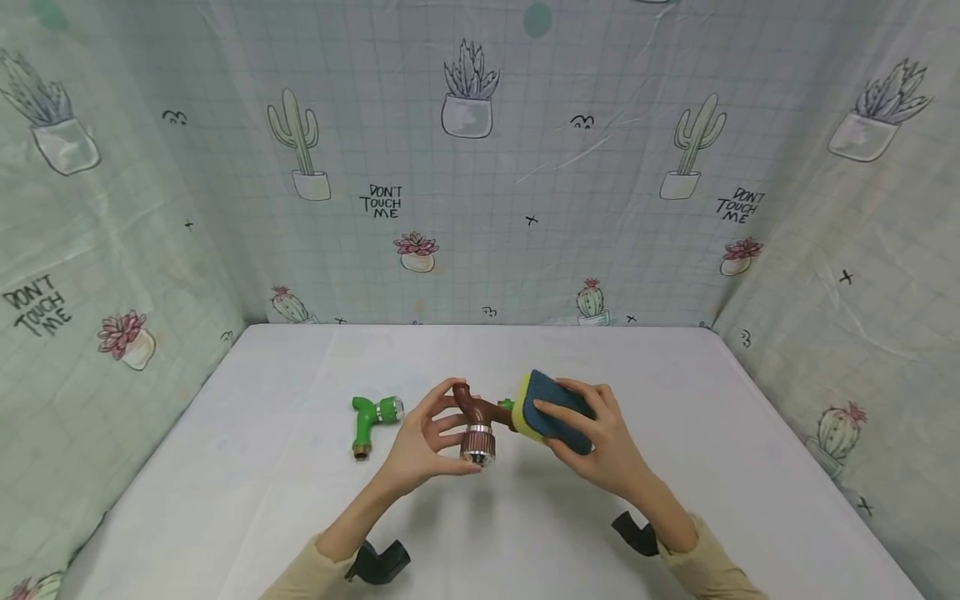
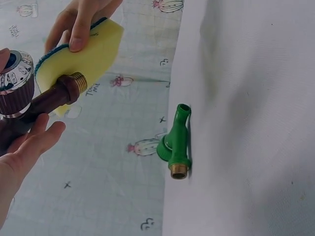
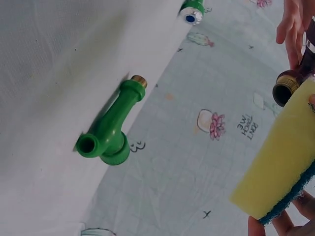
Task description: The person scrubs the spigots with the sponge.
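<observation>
In the head view the left hand (image 1: 422, 442) grips a brown faucet (image 1: 474, 410) with a ribbed, silver-ringed knob, held above the table. The right hand (image 1: 611, 442) holds a sponge (image 1: 558, 412), dark blue-green on one side and yellow on the other, at the faucet's right end. The left wrist view has the faucet's brass threaded end (image 2: 78, 82) against or right beside the yellow side (image 2: 96, 59); contact is unclear. From the right wrist, the sponge (image 3: 278, 157) is seen just below the faucet's open threaded end (image 3: 286, 87).
A green faucet (image 1: 365, 423) lies left of the hands; another green faucet (image 2: 177, 142) is mostly hidden behind the sponge in the head view. Two black curved pieces (image 1: 380, 563) (image 1: 636, 534) are near the forearms. Patterned cloth (image 1: 480, 208) surrounds the white table (image 1: 300, 358).
</observation>
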Tool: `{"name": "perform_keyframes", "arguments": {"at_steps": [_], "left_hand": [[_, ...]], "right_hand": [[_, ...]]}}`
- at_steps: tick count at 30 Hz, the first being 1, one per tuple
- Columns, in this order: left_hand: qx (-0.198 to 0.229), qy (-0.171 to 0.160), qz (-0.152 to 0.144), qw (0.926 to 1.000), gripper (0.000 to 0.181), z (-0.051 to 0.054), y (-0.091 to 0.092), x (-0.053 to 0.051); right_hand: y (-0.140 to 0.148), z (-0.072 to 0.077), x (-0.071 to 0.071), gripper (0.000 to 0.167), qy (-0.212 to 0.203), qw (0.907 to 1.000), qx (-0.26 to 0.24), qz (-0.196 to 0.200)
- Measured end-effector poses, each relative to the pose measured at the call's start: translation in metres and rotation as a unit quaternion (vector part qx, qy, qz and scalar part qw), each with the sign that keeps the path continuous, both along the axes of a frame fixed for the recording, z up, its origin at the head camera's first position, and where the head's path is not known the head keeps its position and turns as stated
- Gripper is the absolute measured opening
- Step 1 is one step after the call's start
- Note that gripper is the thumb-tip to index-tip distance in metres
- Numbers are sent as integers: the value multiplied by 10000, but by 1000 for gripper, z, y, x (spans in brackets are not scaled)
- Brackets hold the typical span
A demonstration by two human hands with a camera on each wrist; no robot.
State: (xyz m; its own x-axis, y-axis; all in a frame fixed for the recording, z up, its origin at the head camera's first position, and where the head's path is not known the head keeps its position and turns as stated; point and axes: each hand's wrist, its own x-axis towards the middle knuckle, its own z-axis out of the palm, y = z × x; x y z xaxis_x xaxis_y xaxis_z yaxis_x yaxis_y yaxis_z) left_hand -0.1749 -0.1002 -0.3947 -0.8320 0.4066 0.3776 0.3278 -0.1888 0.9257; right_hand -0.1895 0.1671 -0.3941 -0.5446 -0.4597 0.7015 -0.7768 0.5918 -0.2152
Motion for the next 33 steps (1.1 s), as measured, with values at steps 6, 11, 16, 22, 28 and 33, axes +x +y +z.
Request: {"name": "perform_keyframes", "arguments": {"at_steps": [6, 11, 16, 22, 28, 33], "left_hand": [[94, -201, 49, 9997, 96, 3, -1, -1], [3, -211, 71, 9998, 95, 3, -2, 0], [29, -280, 95, 9996, 95, 4, -2, 1], [30, -529, 149, 9985, 95, 3, 4, 0], [-102, -468, 257, 9985, 94, 2, 6, -1], [-476, -101, 581, 9971, 94, 2, 7, -2]], "right_hand": [[0, 1, 2, 37, 71, 10000, -11, -15], [-4, 2, 1, 38, 123, 9999, 10, 1], [-8, 1, 1, 37, 230, 9997, -7, 45], [-19, 0, 4, 37, 191, 9994, -136, 272], [-23, 3, 6, 38, -156, 9979, -409, 486], [-25, 5, 11, 35, -226, 9954, -552, 746]]}}
